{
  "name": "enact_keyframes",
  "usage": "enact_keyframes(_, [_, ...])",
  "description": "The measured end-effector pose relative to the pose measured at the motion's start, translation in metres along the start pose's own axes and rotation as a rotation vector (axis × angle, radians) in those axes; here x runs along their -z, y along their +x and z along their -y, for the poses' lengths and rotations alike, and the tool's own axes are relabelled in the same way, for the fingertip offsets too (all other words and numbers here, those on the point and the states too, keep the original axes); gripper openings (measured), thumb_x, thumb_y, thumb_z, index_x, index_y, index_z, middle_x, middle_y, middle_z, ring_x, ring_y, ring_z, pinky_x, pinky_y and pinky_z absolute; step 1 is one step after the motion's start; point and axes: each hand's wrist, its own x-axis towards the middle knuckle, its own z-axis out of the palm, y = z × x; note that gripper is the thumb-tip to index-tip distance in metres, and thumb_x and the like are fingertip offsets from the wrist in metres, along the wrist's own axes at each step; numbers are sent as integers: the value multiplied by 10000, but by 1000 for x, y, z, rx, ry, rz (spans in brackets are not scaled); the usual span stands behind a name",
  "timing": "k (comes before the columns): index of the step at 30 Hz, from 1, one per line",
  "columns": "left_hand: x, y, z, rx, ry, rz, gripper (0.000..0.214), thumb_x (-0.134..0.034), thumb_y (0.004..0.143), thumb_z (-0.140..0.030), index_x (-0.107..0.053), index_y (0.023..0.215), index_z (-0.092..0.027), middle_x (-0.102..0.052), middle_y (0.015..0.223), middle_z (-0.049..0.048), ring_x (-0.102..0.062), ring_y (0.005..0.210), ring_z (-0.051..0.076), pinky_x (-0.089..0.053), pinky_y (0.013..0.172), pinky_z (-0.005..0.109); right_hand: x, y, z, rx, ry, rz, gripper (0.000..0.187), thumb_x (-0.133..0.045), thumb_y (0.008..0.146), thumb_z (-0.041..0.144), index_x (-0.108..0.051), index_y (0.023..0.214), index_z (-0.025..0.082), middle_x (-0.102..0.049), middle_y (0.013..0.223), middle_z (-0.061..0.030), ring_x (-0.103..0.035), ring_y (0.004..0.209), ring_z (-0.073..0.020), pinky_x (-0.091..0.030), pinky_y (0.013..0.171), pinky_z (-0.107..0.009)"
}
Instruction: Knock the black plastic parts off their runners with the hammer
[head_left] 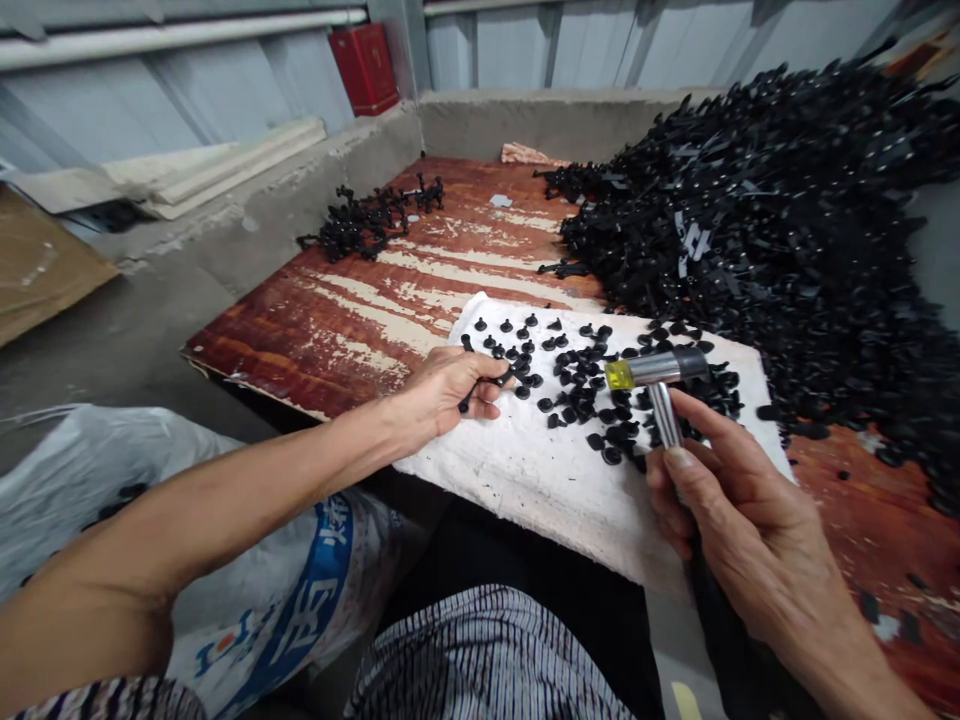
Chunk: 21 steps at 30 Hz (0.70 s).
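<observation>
Head view: left hand [442, 392] pinches a black moulded piece [507, 377] between thumb and fingertips, near edge of a white padded cloth [517, 490]. Right hand [739, 480] wraps the metal handle of a yellow-faced mallet [654, 370], head held over the right side of the cloth; contact with anything below it can't be confirmed. Loose black mushroom-shaped studs [577, 395] lie scattered on the cloth between both hands. Cloth sits on a red-stained, peeling wooden board [390, 285]. Large heap of black moulded runners [757, 230] fills the far right; smaller pile [367, 222] sits far left on the board. Blue-printed woven sack [300, 600] lies near left, beside striped trousers [480, 660].
</observation>
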Motion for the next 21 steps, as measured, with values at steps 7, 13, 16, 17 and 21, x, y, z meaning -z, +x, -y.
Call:
enact_keyframes(7, [-4,-4,-3,-18,44,-18,210,-561,811,-16,-569,613,-86,-595,527,13,-429,343,33,-345,342,187,1,-3,-4,59,-83,24,436,-553,900,394,-523,1323,290,-542,650,28,-423,418,-113,-357,323,-222])
enact_keyframes(13, [-4,-4,-3,-70,125,-37,203,-585,786,-16,-543,618,-122,-591,566,15,-426,360,39,-354,351,209,-2,7,-2,442,-471,163,449,-472,921,196,-506,1369,214,-685,1010,-85,-672,735,-170,-582,661,-312])
enact_keyframes(16, [-2,-1,1,-123,148,-51,180,-605,771,-34,-534,640,-136,-580,580,4,-437,369,44,-369,347,216,-8,14,7,660,-592,221,483,-444,916,111,-465,1399,132,-669,1168,-137,-688,902,-189,-568,834,-358])
enact_keyframes(17, [-1,0,2,-132,157,-65,177,-608,768,-39,-532,644,-141,-577,576,2,-443,370,49,-375,345,222,-11,16,10,715,-610,235,492,-441,914,88,-454,1404,113,-670,1171,-145,-686,914,-185,-565,843,-351])
enact_keyframes(21, [2,6,6,-152,178,-62,154,-595,760,-46,-544,652,-143,-545,513,-18,-444,348,65,-383,331,238,-19,22,20,844,-607,186,551,-427,898,41,-403,1443,124,-679,1113,-139,-674,901,-174,-576,783,-304])
